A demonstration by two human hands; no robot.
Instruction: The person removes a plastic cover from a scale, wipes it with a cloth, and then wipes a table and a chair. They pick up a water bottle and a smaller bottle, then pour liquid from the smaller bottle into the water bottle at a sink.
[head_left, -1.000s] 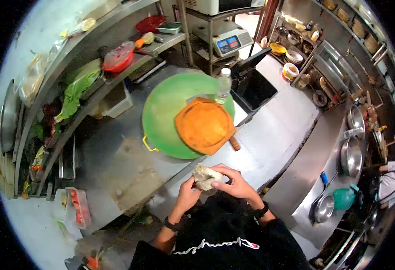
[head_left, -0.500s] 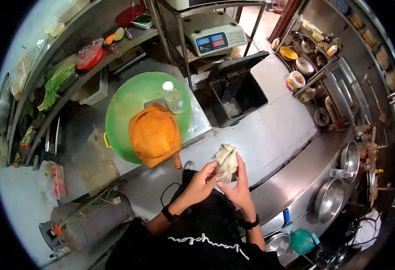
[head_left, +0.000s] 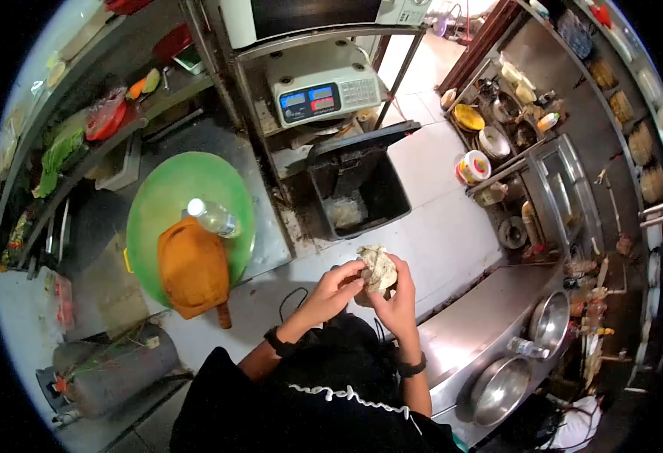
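Note:
A crumpled off-white rag (head_left: 377,266) with dark stains is held up in front of my body. My left hand (head_left: 334,293) pinches its left side with curled fingers. On the other side, my right hand (head_left: 397,299) grips it between thumb and fingers. Beyond the rag stands a black bin (head_left: 403,195) with its lid raised and some clear plastic inside. To the left, a green round chopping board (head_left: 146,195) carries a flat orange-brown thing (head_left: 193,268) with a short wooden handle, and a clear bottle (head_left: 214,219) with a white cap.
A digital scale (head_left: 324,102) sits on a rack under a microwave (head_left: 316,16). Steel bowls (head_left: 501,390) line the counter (head_left: 471,321) at right. Dishes and a white bucket (head_left: 473,167) are farther back. A gas cylinder (head_left: 124,370) lies at lower left.
My view has shifted, so the chopping board sits farther left and the bin appears closer to my hands. Both hands still hold the rag, its shape slightly more bunched.

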